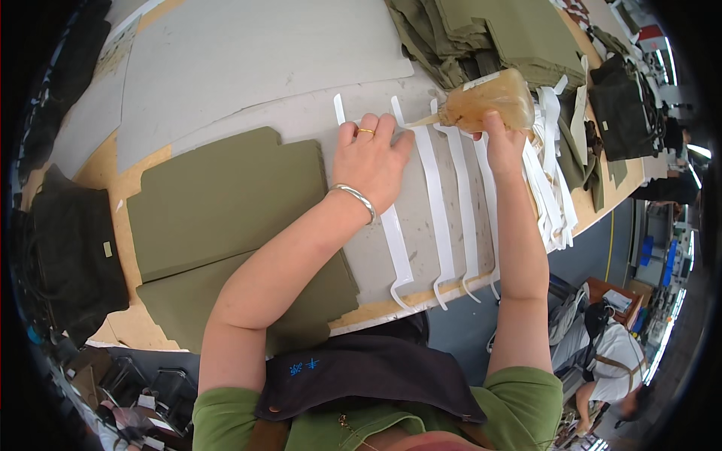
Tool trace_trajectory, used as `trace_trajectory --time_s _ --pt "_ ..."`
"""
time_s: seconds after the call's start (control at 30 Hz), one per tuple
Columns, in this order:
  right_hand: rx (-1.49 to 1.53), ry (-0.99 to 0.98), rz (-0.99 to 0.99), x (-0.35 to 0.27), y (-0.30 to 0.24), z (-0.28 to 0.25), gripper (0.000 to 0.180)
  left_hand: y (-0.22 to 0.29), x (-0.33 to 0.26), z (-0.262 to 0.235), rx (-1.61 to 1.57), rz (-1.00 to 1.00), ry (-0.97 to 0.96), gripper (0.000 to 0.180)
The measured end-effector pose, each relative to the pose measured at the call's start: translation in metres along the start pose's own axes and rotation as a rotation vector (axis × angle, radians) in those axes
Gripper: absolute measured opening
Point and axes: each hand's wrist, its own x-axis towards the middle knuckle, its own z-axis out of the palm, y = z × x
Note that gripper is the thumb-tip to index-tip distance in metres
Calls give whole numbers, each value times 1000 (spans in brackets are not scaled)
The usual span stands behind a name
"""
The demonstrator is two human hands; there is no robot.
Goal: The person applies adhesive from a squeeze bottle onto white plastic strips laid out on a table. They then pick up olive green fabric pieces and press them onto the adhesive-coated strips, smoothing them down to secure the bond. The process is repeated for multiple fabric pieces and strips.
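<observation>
My right hand (505, 143) grips a yellowish, translucent squeeze bottle (492, 99), tipped on its side with its narrow nozzle pointing left. The nozzle tip meets or hovers just over a white strip (435, 195); I cannot tell which. My left hand (372, 156), with a ring and a bangle, rests palm down on another white strip (396, 252), its fingers slightly bent and apart. That hand hides the strip's middle. Several such strips lie side by side across a grey board (361, 263), their near ends hanging over the table edge.
Olive fabric panels (226, 195) lie left of my left arm; more olive fabric (519, 37) is piled at the back. A bundle of white strips (553, 188) sits right of my right forearm. Dark bags (75, 248) stand at the left. Another person (613, 353) sits at lower right.
</observation>
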Motion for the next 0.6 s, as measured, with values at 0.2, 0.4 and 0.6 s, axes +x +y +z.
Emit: trace_trajectory --time_s 0.2,0.4,0.6 --pt "28 35 62 3 0 -12 37 3 3 -7 30 -9 -40 30" --pt "21 138 190 6 -1 -14 41 4 0 -3 -20 157 -12 31" --pt "22 119 352 -3 -2 -27 45 6 0 1 -29 183 -35 33"
